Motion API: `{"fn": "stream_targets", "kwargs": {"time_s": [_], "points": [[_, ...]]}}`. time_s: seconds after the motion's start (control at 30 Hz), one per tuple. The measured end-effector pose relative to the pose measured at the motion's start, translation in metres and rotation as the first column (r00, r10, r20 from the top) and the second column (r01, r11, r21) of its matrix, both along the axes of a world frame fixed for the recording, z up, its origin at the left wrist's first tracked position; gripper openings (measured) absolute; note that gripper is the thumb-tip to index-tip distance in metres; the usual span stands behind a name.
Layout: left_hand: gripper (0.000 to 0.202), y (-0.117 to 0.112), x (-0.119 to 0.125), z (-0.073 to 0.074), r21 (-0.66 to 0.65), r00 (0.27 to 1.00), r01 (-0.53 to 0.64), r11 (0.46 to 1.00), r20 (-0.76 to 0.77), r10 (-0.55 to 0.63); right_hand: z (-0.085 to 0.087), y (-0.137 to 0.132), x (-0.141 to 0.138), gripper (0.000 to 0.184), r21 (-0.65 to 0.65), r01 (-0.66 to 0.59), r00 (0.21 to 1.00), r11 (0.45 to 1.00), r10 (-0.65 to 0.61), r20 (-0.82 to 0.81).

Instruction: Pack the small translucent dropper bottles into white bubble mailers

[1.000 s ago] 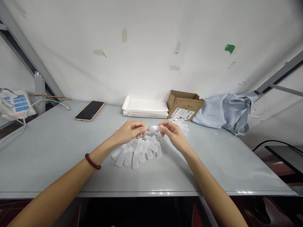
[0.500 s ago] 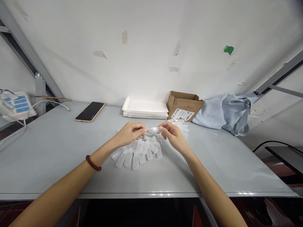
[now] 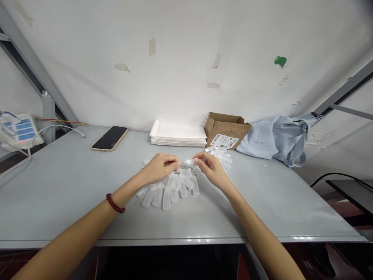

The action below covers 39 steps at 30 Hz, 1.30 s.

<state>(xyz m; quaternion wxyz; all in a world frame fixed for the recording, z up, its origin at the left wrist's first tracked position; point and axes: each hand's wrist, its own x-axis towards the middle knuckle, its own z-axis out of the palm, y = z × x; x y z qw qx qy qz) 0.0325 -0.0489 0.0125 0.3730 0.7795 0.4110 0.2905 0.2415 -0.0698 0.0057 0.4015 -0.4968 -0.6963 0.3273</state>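
Note:
My right hand [image 3: 210,167] pinches one small translucent plastic bottle [image 3: 189,162] between thumb and fingertips, its narrow white end pointing left. My left hand [image 3: 163,166] is closed in a pinch at the thin white loop by that end; the fingertips partly hide the loop. Just below both hands, a fanned pile of similar bottles [image 3: 166,199] with white loops lies on the grey table [image 3: 221,217]. My left forearm and hand cover part of the pile. A second group of these bottles [image 3: 224,156] lies behind my right hand.
Along the wall stand a stack of white padded envelopes [image 3: 178,134] and an open cardboard box [image 3: 227,130]. A light blue cloth bag [image 3: 265,138] slumps at the back right. At the left are a phone [image 3: 110,138] and a white cable [image 3: 64,126].
Both hands have shifted slightly; the held bottle sits a little lower and its loop is drawn closer to my left fingertips. The pile looks the same.

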Motion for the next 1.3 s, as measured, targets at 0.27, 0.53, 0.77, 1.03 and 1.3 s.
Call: {"fn": "stream_targets", "kwargs": {"time_s": [0.27,0.53,0.77,1.03,1.3], "points": [[0.028,0.001,0.0,-0.003,-0.015,1.0,0.019,1.0,-0.005,-0.019,-0.003,0.001,0.001,0.027,0.006,-0.023,1.0,1.0,0.023,-0.007],[0.027,-0.001,0.001,-0.003,-0.017,1.0,0.01,1.0,-0.012,-0.011,-0.005,0.003,0.0,0.028,-0.002,-0.027,0.999,1.0,0.027,-0.017],[0.027,-0.002,0.001,-0.003,-0.012,1.0,0.018,1.0,0.0,-0.018,-0.005,0.001,-0.001,0.029,0.003,-0.028,0.999,1.0,0.028,-0.021],[0.029,-0.002,0.003,-0.003,-0.007,1.0,0.019,1.0,0.004,-0.018,-0.002,0.005,0.003,0.03,-0.026,-0.029,0.998,0.999,0.028,-0.05],[0.029,-0.005,0.004,0.003,-0.058,0.999,0.003,0.998,0.033,-0.001,0.0,0.007,0.01,0.029,-0.035,-0.006,0.996,0.999,0.003,-0.092]]}}
